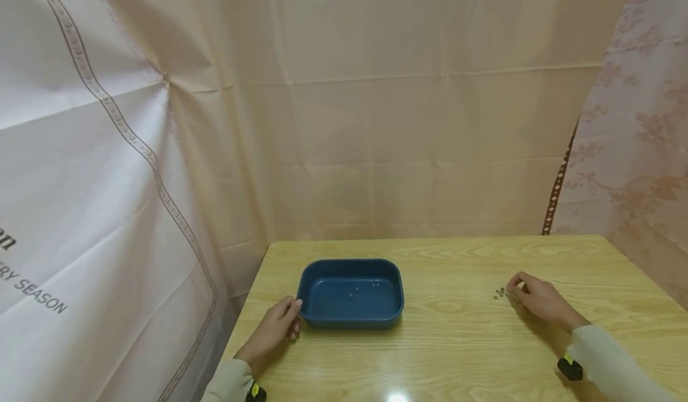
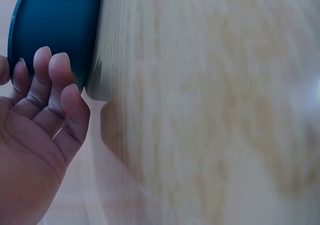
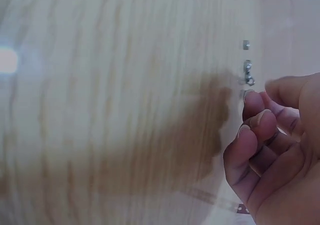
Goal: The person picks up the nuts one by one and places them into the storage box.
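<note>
A deep blue rectangular basin rests on the table, with several tiny shiny pieces scattered on its floor. My left hand holds its near left corner, thumb at the rim and fingers curled against the outer wall. Far to the right, my right hand bends down to a cluster of small metal nuts. In the right wrist view, its thumb and fingertips are close together just beside the nuts. Whether a nut is between them cannot be made out.
The light wood-grain table extends between basin and nuts. A beige cloth hangs behind it, a white printed cloth at the left and a floral cloth at the right. Both wrists wear dark bands.
</note>
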Demonstrator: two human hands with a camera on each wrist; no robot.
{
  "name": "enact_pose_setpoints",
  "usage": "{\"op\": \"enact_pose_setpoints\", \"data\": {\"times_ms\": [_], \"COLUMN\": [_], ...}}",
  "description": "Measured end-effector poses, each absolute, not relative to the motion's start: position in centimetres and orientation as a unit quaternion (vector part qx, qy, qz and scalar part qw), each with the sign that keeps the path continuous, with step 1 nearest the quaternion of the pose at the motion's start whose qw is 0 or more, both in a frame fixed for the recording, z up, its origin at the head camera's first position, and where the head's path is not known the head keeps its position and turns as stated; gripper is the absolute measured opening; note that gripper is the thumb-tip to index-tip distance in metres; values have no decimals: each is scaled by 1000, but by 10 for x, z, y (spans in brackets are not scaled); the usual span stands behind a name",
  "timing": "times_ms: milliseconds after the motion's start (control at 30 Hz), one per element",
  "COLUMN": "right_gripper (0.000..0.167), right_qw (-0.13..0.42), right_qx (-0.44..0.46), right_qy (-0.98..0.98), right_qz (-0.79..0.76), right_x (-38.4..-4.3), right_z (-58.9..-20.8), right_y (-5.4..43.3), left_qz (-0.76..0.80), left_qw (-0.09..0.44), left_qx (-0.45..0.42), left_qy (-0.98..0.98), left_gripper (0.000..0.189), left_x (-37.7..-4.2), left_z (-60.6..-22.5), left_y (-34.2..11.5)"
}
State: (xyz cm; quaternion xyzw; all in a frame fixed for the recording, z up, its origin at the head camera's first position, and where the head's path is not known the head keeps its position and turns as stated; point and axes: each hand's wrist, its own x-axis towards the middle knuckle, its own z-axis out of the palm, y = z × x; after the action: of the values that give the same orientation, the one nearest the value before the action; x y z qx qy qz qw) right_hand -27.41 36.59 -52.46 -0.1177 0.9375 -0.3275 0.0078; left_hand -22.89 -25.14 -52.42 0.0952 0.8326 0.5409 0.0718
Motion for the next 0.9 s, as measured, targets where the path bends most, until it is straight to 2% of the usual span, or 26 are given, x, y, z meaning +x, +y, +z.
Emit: {"op": "enact_pose_setpoints", "data": {"times_ms": [767, 900], "right_gripper": [18, 11], "right_qw": [10, 4], "right_qx": [-143, -161], "right_qy": [938, 934], "right_qz": [-314, -318], "right_x": [-283, -286], "right_z": [-534, -537], "right_y": [372, 372], "left_qz": [537, 540], "left_qw": [62, 66], "left_qx": [110, 104], "left_qy": [834, 833], "left_gripper": [45, 46], "left_x": [-227, -226], "left_z": [-522, -524], "left_y": [-249, -250]}}
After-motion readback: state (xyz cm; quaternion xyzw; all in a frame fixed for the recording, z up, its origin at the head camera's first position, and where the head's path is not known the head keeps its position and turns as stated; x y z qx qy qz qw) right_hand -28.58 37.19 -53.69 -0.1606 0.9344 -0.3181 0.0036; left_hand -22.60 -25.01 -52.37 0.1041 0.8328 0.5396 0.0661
